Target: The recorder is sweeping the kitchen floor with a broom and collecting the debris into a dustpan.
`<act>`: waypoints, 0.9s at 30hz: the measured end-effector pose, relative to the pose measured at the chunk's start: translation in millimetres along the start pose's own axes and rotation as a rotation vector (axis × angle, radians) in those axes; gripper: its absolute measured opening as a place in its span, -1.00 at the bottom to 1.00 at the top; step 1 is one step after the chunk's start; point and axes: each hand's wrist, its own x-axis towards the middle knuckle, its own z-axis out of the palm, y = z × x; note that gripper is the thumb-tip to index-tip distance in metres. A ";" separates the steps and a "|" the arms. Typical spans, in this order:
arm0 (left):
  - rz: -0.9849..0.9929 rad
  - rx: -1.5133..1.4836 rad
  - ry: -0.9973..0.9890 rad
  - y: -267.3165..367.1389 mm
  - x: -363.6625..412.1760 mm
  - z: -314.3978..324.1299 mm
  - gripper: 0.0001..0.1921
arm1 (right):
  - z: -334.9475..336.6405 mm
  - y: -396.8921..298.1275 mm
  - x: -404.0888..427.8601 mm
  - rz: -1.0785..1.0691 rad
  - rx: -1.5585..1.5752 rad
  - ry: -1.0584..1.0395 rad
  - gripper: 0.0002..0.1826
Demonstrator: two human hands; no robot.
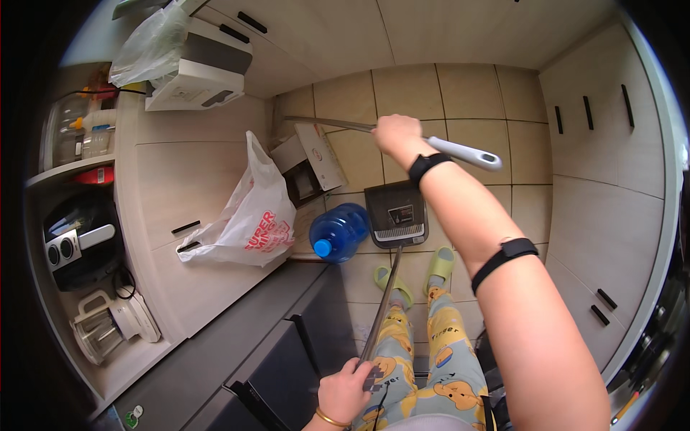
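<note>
My left hand, with a gold bangle at its wrist, grips the upper part of the long metal handle of a dustpan. The dark plastic dustpan, with a toothed comb strip, rests on the tiled floor in front of my feet. Above it, my right hand is closed around a metal pole with a white plastic grip end. The pole slants to the left, and its far end is hard to make out near the cabinet. Black straps circle my right wrist and forearm.
A blue water jug stands left of the dustpan. Beside it are an open cardboard box and a white plastic bag hanging at a drawer handle. Cabinets border the floor. Dark drawers lie left of my legs; shelves with appliances stand further left.
</note>
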 end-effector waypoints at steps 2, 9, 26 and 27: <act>-0.006 0.002 0.006 9.3 7.4 -9.0 -0.71 | 7.7 -9.8 17.6 -0.014 0.003 0.030 -0.65; -0.064 -0.019 -0.032 9.0 5.0 -15.5 -0.73 | 11.8 62.0 25.8 0.168 0.073 -0.136 -0.53; 0.060 0.020 0.077 -11.1 0.5 -1.9 -0.65 | 105.0 273.4 -381.7 0.796 0.273 0.036 -0.55; 0.071 0.023 0.078 -10.2 0.8 -2.1 -0.65 | 95.6 261.5 -397.5 0.780 0.252 0.063 -0.58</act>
